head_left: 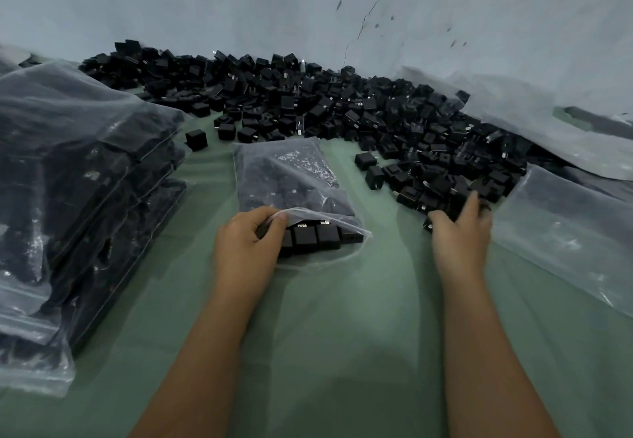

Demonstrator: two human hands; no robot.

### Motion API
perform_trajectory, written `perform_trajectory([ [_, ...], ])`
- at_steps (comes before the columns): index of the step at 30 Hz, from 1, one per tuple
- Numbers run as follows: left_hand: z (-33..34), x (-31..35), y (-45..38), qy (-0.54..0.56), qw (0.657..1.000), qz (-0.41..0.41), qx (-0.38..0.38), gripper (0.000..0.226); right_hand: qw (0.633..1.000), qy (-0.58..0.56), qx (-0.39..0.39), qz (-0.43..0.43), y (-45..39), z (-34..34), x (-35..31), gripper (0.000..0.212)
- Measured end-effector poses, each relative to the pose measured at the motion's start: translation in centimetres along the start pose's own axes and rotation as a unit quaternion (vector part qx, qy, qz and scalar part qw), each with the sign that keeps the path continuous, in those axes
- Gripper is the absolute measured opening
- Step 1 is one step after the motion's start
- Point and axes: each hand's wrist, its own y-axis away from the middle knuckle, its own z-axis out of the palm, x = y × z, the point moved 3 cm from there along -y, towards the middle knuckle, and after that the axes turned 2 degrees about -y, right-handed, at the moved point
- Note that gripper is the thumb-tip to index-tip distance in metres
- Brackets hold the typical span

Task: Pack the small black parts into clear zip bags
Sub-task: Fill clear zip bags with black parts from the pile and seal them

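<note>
A clear zip bag lies on the green table in the middle, its mouth toward me, with a row of small black parts showing inside. My left hand pinches the upper lip of the bag's mouth and holds it lifted. To the right, my right hand reaches into the near edge of the big heap of loose black parts, fingers curled over some of them; what it grips is hidden under the hand.
A tall stack of filled zip bags stands at the left. Flat empty clear bags lie at the right. A grey wall rises behind the heap. A few stray parts sit apart on the green surface.
</note>
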Motion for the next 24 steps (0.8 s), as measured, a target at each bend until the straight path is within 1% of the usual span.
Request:
perform_trajectory([
  [1,0.0,0.0,0.0,-0.002,1.000,0.002,0.000,0.021,0.998,0.047,-0.041,-0.017,0.0,0.5,0.1,0.074],
  [3,0.1,-0.1,-0.1,-0.008,1.000,0.007,0.002,0.019,0.984,0.122,-0.105,-0.080,0.5,1.4,-0.3,0.069],
  [5,0.1,-0.1,-0.1,-0.013,1.000,0.008,0.004,0.018,0.970,0.139,-0.149,-0.131,1.1,2.2,-0.6,0.068],
  [7,0.1,-0.1,-0.1,-0.018,1.000,0.007,0.004,0.018,0.966,0.119,-0.168,-0.154,1.7,2.7,-0.7,0.069],
  [8,0.1,-0.1,-0.1,-0.019,1.000,0.006,0.004,0.018,0.968,0.111,-0.156,-0.160,2.0,2.8,-0.9,0.069],
  [11,0.1,0.0,-0.1,-0.017,1.000,0.005,-0.001,0.019,0.975,0.139,-0.050,-0.165,2.5,2.6,-1.1,0.062],
  [13,0.0,0.0,-0.1,-0.016,1.000,0.001,-0.002,0.019,0.973,0.152,-0.005,-0.175,3.0,2.4,-1.3,0.055],
  [15,0.0,0.1,-0.1,-0.009,1.000,-0.005,-0.003,0.018,0.979,0.106,0.010,-0.176,3.4,2.2,-1.5,0.049],
  [17,0.0,0.1,0.0,-0.009,1.000,-0.008,-0.003,0.017,0.989,0.021,0.021,-0.145,3.8,2.0,-1.7,0.043],
  [19,0.0,0.2,0.0,-0.011,1.000,-0.007,-0.004,0.017,0.990,-0.038,0.027,-0.130,4.3,2.0,-1.7,0.037],
  [22,0.0,0.1,0.0,-0.014,1.000,-0.008,-0.003,0.018,0.984,-0.083,0.022,-0.158,5.3,2.2,-1.9,0.031],
  [24,0.0,0.1,0.0,-0.015,1.000,-0.010,-0.003,0.018,0.979,-0.106,0.029,-0.174,5.7,2.1,-2.3,0.032],
])
